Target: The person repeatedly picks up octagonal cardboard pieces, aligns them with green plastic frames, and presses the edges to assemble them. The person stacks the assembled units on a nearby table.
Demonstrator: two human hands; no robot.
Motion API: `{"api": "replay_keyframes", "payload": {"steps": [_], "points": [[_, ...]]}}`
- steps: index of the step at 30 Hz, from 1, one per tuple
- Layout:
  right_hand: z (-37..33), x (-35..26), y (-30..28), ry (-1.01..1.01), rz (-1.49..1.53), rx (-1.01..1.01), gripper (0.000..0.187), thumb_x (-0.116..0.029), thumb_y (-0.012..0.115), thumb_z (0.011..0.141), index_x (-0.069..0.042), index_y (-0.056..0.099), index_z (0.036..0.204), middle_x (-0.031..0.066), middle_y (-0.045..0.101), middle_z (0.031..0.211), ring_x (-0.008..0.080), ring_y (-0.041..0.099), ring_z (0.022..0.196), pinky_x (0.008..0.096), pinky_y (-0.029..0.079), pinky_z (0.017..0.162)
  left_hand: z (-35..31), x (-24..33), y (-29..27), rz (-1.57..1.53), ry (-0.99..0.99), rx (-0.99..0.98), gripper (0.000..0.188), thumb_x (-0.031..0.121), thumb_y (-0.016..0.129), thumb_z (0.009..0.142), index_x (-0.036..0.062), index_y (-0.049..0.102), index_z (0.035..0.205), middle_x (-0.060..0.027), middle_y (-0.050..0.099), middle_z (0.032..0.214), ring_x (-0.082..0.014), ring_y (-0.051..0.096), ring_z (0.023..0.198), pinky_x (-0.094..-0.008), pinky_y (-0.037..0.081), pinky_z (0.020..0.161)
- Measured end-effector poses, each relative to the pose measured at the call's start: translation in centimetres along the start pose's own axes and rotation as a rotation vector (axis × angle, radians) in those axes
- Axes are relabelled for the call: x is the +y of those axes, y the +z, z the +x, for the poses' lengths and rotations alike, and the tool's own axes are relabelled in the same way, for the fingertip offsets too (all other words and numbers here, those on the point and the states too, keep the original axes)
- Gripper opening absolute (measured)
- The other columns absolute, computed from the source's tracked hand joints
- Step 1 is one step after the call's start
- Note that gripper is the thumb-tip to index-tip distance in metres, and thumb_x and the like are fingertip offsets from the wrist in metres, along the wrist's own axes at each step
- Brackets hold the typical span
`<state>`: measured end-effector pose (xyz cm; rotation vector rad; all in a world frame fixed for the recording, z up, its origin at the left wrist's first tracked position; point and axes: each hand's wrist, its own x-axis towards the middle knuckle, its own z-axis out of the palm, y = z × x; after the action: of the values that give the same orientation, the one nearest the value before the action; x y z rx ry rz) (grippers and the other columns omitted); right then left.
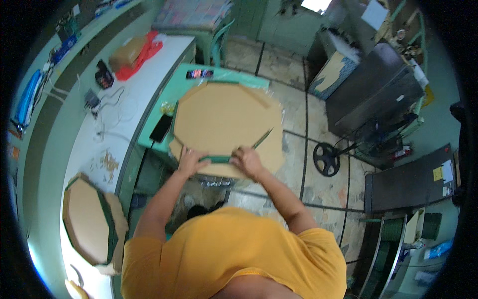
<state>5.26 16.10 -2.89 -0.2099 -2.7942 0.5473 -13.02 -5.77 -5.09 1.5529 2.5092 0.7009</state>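
A large, roughly octagonal sheet of brown cardboard (224, 117) lies before me, with narrow dark green edging along parts of its far and left sides. Along its near side runs a green strip (215, 159). My left hand (188, 162) has its fingers pressed on the strip's left end, while my right hand (247, 161) pinches the right end with curled fingers. Past the right hand, a thin dark green piece (264, 138) slants up and right over the cardboard; I cannot tell whether it joins the strip.
The cardboard rests on a green table (239, 75), beside a black phone (162, 128) and a lit phone (199, 74). On the white counter (144, 89) at left are cardboard scraps (109, 163) and a green-edged octagonal cardboard tray (87, 219). A black fan (327, 159) stands right.
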Motion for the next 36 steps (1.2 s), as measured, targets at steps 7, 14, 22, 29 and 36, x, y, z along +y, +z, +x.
{"api": "replay_keyframes", "payload": {"steps": [7,14,22,29,36], "points": [[-0.9,0.0,1.4,-0.16,-0.204,-0.153,0.032,-0.026,0.07,0.075,-0.007,0.062,0.099,0.0091,0.058,0.1,0.0277,0.055,0.099,0.0414,0.042,0.088,-0.1,1.5,0.0,0.163,0.061,-0.079,0.034,0.044,0.073,0.074,0.0214,0.072,0.1,-0.0021,0.06,0.099,-0.0215,0.052,0.11,-0.0634,0.013,0.11],[-0.6,-1.6,0.6,-0.155,-0.089,-0.018,0.021,-0.018,0.069,0.071,-0.006,0.059,0.085,0.0107,0.059,0.086,0.0281,0.058,0.09,0.0415,0.042,0.08,-0.1,2.4,-2.9,0.165,0.213,0.082,0.027,0.038,0.071,0.076,0.0132,0.068,0.088,0.0,0.062,0.09,-0.0225,0.053,0.107,-0.0634,0.018,0.106],[2.0,-7.0,1.0,-0.276,-0.035,0.148,0.023,-0.017,0.07,0.062,-0.006,0.059,0.08,0.0096,0.059,0.081,0.0276,0.061,0.08,0.0418,0.045,0.069,-5.4,6.0,-4.1,-1.068,-0.801,-0.091,0.045,0.038,0.073,0.084,0.001,0.057,0.103,-0.0137,0.059,0.1,-0.0256,0.062,0.092,-0.0403,0.053,0.084],[2.1,-12.9,2.8,-0.412,-0.041,0.186,0.029,-0.029,0.071,0.069,-0.009,0.067,0.09,0.0062,0.063,0.093,0.0271,0.059,0.089,0.0483,0.044,0.081,-7.7,-0.3,1.7,-1.701,-1.108,0.467,0.041,0.01,0.049,0.092,-0.0034,0.038,0.129,-0.0218,0.056,0.116,-0.0367,0.065,0.089,-0.0503,0.059,0.071],[11.4,-3.7,-11.9,0.082,0.151,0.674,0.072,-0.032,0.072,0.083,0.005,0.041,0.136,0.0259,0.044,0.14,0.0387,0.043,0.129,0.0455,0.033,0.108,-13.1,-7.8,-10.3,-1.532,-0.868,0.516,0.045,0.008,0.056,0.092,-0.005,0.043,0.133,-0.0164,0.053,0.13,-0.0301,0.057,0.116,-0.0497,0.052,0.092]]}}
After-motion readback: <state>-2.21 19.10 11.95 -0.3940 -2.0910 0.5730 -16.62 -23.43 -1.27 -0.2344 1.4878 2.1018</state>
